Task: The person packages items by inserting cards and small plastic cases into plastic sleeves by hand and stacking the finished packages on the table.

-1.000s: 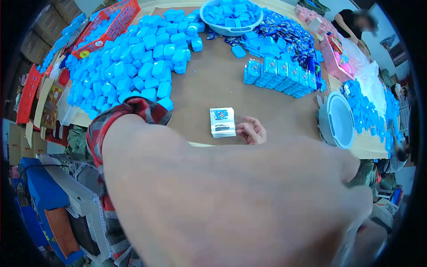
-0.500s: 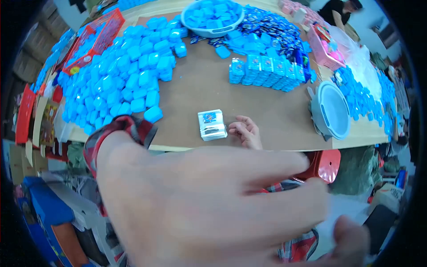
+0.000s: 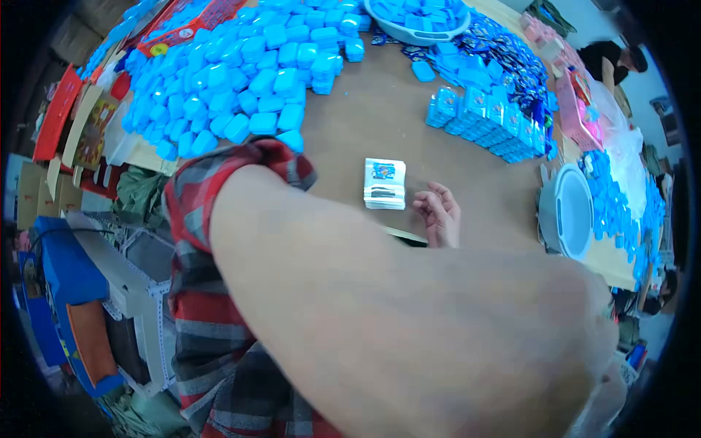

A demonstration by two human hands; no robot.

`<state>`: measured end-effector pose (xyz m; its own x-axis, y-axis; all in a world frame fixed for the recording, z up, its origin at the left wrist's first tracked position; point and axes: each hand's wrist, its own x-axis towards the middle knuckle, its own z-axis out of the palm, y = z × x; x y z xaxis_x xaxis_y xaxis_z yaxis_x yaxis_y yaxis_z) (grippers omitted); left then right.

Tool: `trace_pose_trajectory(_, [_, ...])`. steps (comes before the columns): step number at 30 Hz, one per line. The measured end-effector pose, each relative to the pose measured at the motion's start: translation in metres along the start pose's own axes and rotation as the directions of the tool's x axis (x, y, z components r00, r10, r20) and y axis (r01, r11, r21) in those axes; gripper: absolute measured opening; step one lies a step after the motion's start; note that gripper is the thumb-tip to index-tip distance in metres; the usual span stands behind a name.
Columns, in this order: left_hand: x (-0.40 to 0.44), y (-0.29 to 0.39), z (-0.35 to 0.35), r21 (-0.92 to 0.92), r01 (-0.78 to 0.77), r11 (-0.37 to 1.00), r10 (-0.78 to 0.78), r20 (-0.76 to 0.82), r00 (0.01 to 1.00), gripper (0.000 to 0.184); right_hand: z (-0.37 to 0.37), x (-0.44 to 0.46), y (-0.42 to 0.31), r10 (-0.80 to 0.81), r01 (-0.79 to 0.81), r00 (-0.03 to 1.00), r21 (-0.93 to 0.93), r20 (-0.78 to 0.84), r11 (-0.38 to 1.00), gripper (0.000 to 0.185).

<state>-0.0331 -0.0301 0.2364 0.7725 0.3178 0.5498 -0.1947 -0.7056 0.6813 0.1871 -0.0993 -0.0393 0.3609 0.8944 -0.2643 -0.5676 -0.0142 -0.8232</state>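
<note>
My left forearm, in a rolled red plaid sleeve point(image 3: 201, 219), reaches across the view very close to the camera. At its end, my left hand point(image 3: 562, 336) is blurred at the lower right, with its fingers mostly hidden. Beyond the arm, my right hand point(image 3: 439, 213) rests at the table's near edge, palm partly up. Its fingers are loosely bent and apart, with nothing in them. Just left of it, without contact, lies a small stack of shiny silver printed sheets point(image 3: 385, 184) with a colourful picture on top.
Many blue plastic boxes point(image 3: 241, 95) heap on the left. Stacked blue printed packs point(image 3: 485, 120) stand right of centre, near dark blue sachets point(image 3: 511, 55). A filled blue basin point(image 3: 420, 35) is at the back; another basin point(image 3: 577, 212) sits right. A person point(image 3: 610, 62) is at far right.
The view has shifted, so the table things sit farther right or higher. My left hand has swept right and its outstretched fingers have gone from clear sight. My right hand stays beside the stack.
</note>
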Motion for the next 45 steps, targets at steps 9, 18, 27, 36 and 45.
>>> trace_pose_trajectory(9, [0.002, -0.042, 0.001, 0.043, -0.065, 0.997, 0.063, 0.052, 0.997, 0.033, 0.010, 0.004, -0.009, -0.050, 0.042, 0.994, -0.079, -0.099, 0.996, 0.030])
trace_pose_trajectory(18, [-0.103, -0.170, 0.054, 0.604, 0.304, 0.737, -0.308, -0.101, 0.946, 0.048, 0.000, 0.024, 0.006, -0.203, 0.153, 0.977, -0.447, -0.064, 0.881, 0.020])
trace_pose_trajectory(27, [-0.130, -0.197, 0.112, 0.578, 0.329, 0.747, -0.441, 0.060, 0.896, 0.078, 0.024, 0.042, 0.006, -0.276, 0.222, 0.957, -0.848, 0.094, 0.482, 0.020])
trace_pose_trajectory(36, [-0.136, -0.209, 0.133, 0.527, 0.256, 0.810, -0.387, 0.153, 0.909, 0.083, 0.017, 0.049, 0.017, -0.204, 0.160, 0.977, -0.836, 0.059, 0.526, 0.024])
trace_pose_trajectory(45, [-0.135, -0.209, 0.137, 0.536, 0.251, 0.806, -0.389, 0.160, 0.907, 0.084, 0.022, 0.048, 0.016, -0.201, 0.147, 0.979, -0.799, 0.034, 0.583, 0.021])
